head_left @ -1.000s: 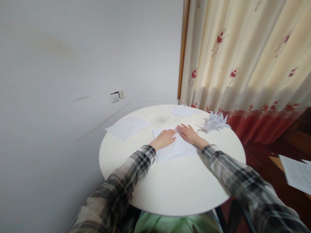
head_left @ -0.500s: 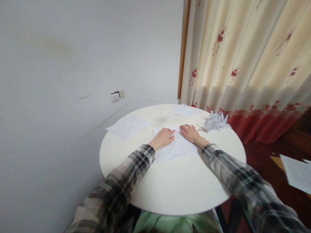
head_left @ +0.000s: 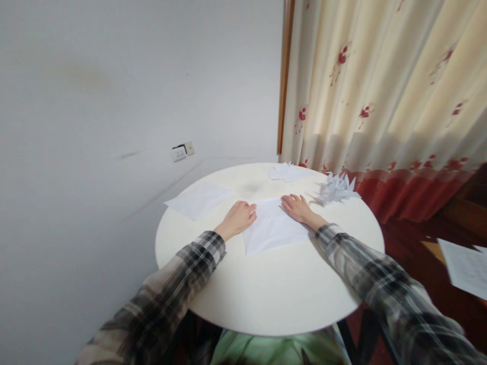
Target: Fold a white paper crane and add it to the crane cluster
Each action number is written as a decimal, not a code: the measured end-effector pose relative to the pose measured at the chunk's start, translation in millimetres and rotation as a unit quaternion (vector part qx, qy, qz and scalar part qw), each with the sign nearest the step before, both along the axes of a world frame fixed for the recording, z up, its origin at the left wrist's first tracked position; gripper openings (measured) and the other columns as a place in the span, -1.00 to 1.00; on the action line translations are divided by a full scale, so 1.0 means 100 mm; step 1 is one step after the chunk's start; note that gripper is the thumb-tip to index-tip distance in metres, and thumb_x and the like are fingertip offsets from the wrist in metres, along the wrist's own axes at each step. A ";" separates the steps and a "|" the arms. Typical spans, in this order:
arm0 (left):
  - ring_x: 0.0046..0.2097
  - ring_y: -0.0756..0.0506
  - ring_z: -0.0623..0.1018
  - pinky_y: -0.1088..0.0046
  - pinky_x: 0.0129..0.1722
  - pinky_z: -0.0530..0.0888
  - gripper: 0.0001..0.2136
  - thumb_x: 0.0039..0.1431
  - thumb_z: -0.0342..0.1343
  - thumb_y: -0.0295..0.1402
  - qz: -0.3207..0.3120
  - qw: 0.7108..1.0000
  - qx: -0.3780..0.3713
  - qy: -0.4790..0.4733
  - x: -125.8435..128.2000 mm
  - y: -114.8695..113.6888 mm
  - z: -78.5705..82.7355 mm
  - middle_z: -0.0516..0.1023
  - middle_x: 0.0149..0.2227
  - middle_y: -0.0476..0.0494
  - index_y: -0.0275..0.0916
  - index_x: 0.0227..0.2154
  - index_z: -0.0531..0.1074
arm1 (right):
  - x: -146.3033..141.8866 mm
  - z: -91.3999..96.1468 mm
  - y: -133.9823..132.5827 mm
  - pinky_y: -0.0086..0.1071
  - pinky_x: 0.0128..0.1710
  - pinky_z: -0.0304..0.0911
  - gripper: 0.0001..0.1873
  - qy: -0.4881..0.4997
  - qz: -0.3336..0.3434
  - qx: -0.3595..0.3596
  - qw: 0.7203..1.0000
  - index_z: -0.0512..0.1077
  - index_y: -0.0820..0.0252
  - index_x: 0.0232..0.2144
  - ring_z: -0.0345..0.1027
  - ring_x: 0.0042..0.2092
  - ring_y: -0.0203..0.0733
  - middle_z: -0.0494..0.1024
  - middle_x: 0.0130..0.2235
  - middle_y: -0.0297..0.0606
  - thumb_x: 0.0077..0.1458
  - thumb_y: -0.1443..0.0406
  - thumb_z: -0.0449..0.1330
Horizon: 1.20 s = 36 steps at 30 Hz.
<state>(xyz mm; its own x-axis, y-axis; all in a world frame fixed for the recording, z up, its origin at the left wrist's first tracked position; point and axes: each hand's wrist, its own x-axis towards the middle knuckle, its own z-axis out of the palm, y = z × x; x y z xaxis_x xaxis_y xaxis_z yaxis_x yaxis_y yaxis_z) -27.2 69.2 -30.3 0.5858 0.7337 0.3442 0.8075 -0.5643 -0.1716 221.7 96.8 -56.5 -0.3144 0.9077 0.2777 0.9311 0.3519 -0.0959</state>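
Note:
A white sheet of paper lies flat in front of me on the round white table. At its far left corner is my left hand, fingers bent together on the paper's edge. My right hand rests palm down on the far right part of the sheet, its fingers stretched out and slightly apart. Both hands touch the paper, with its bare middle between them.
Another white sheet lies at the table's left edge. Farther back are more white paper pieces. A cluster of folded paper shapes stands at the right. A wall socket and a curtain are beyond the table.
My left hand has slid left along the sheet's far edge, from near the middle to the left corner. My right hand and the sheet have stayed in place.

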 end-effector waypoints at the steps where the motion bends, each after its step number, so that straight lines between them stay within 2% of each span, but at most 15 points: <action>1: -0.16 -0.15 0.47 0.28 -0.08 0.32 -0.72 0.19 -0.16 -0.35 0.031 0.999 0.008 0.003 -0.01 -0.01 0.00 0.53 -0.33 -0.25 -0.31 -0.23 0.43 | 0.00 0.00 0.00 0.03 0.15 -0.17 -0.57 0.001 0.001 0.000 1.000 0.17 0.15 0.06 0.01 0.19 -0.05 0.35 0.07 -0.12 0.24 0.14 -0.23; 3: -0.19 -0.20 0.47 0.23 -0.11 0.32 -0.71 0.18 -0.16 -0.32 0.084 0.996 0.016 0.005 -0.02 -0.03 0.01 0.51 -0.39 -0.29 -0.35 -0.31 0.45 | 0.01 -0.01 0.01 0.05 0.14 -0.16 -0.56 0.005 0.004 0.002 1.000 0.18 0.17 0.05 0.01 0.19 -0.04 0.36 0.06 -0.10 0.24 0.14 -0.23; 5: -0.16 -0.23 0.46 0.19 -0.10 0.32 -0.70 0.18 -0.15 -0.31 0.106 0.994 0.014 -0.003 -0.03 -0.04 0.00 0.51 -0.37 -0.34 -0.38 -0.32 0.45 | 0.01 -0.02 0.02 0.06 0.14 -0.15 -0.56 0.010 0.007 0.002 1.000 0.18 0.18 0.05 0.02 0.19 -0.03 0.36 0.06 -0.09 0.24 0.13 -0.22; 8: -0.02 -0.20 0.41 0.22 -0.01 0.28 -0.67 0.20 -0.17 -0.30 0.050 0.998 -0.002 -0.032 -0.01 -0.03 -0.01 0.50 -0.14 -0.31 -0.36 -0.13 0.39 | 0.01 -0.03 0.03 0.01 0.13 -0.09 -0.55 0.014 0.020 0.004 1.000 0.17 0.19 0.06 0.06 0.17 -0.06 0.33 0.09 -0.09 0.24 0.13 -0.23; 10: 0.09 -0.13 0.32 0.29 0.06 0.24 -0.63 0.24 -0.22 -0.29 -0.020 0.999 -0.028 -0.043 0.02 -0.02 -0.03 0.38 0.06 -0.19 -0.26 0.03 0.28 | 0.01 -0.02 0.03 -0.03 0.13 -0.07 -0.55 0.019 0.029 0.010 0.999 0.17 0.20 0.07 0.06 0.18 -0.08 0.31 0.11 -0.10 0.25 0.15 -0.23; 12: 0.15 -0.10 0.26 0.32 0.11 0.20 -0.62 0.27 -0.27 -0.25 -0.067 0.995 -0.060 -0.035 0.06 -0.02 -0.05 0.28 0.15 -0.07 -0.17 0.10 0.21 | 0.00 0.01 0.02 -0.05 0.15 -0.09 -0.56 0.031 0.042 0.024 0.998 0.17 0.21 0.08 0.04 0.18 -0.08 0.30 0.12 -0.12 0.25 0.18 -0.21; 17: 0.16 -0.10 0.26 0.29 0.12 0.18 -0.62 0.29 -0.29 -0.23 -0.065 0.994 -0.088 -0.017 0.10 0.00 -0.13 0.25 0.17 -0.08 -0.11 0.09 0.23 | -0.13 0.11 -0.09 -0.16 0.16 -0.09 -0.63 0.070 0.140 0.057 0.986 0.26 0.20 0.01 0.06 0.18 -0.16 0.35 0.08 -0.18 0.23 0.31 -0.17; 22: 0.17 -0.11 0.25 0.31 0.13 0.17 -0.60 0.28 -0.28 -0.24 -0.055 0.995 -0.085 -0.018 0.09 0.02 -0.14 0.25 0.17 -0.14 -0.21 0.11 0.20 | -0.32 0.15 -0.25 -0.18 0.14 -0.06 -0.65 0.066 0.204 0.024 0.976 0.31 0.20 -0.04 0.19 0.10 -0.19 0.39 0.04 -0.16 0.23 0.29 -0.17; 25: 0.18 -0.10 0.24 0.31 0.14 0.16 -0.60 0.28 -0.28 -0.24 -0.051 0.994 -0.094 -0.013 0.08 0.01 -0.12 0.23 0.18 -0.14 -0.20 0.11 0.20 | -0.32 0.15 -0.26 -0.18 0.13 -0.07 -0.65 0.050 0.183 0.015 0.982 0.33 0.19 -0.07 0.25 0.04 -0.21 0.43 -0.01 -0.16 0.23 0.31 -0.17; 30: 0.18 -0.12 0.25 0.26 0.12 0.18 -0.60 0.28 -0.30 -0.26 -0.035 0.993 -0.110 -0.013 0.01 0.00 -0.09 0.25 0.17 -0.12 -0.17 0.09 0.25 | -0.14 0.13 -0.19 -0.15 0.13 -0.09 -0.65 0.029 0.151 0.017 0.988 0.35 0.19 -0.09 0.24 0.05 -0.19 0.43 0.00 -0.16 0.22 0.32 -0.17; 36: 0.12 -0.14 0.32 0.27 0.07 0.26 -0.65 0.25 -0.24 -0.30 -0.008 0.997 -0.083 -0.009 -0.16 0.01 -0.07 0.40 0.05 -0.10 -0.16 -0.11 0.44 | 0.12 0.05 -0.12 -0.13 0.14 -0.11 -0.65 0.013 0.119 0.020 0.993 0.36 0.17 -0.11 0.23 0.07 -0.19 0.43 -0.01 -0.18 0.21 0.33 -0.17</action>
<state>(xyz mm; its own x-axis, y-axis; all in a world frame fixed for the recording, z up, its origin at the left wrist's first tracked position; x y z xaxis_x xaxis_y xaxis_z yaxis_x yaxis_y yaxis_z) -42.7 70.6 -37.4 0.5920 0.7723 0.2304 0.8008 -0.5958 -0.0608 233.4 85.0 -51.5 -0.5106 0.7970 0.3227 0.8191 0.5650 -0.0994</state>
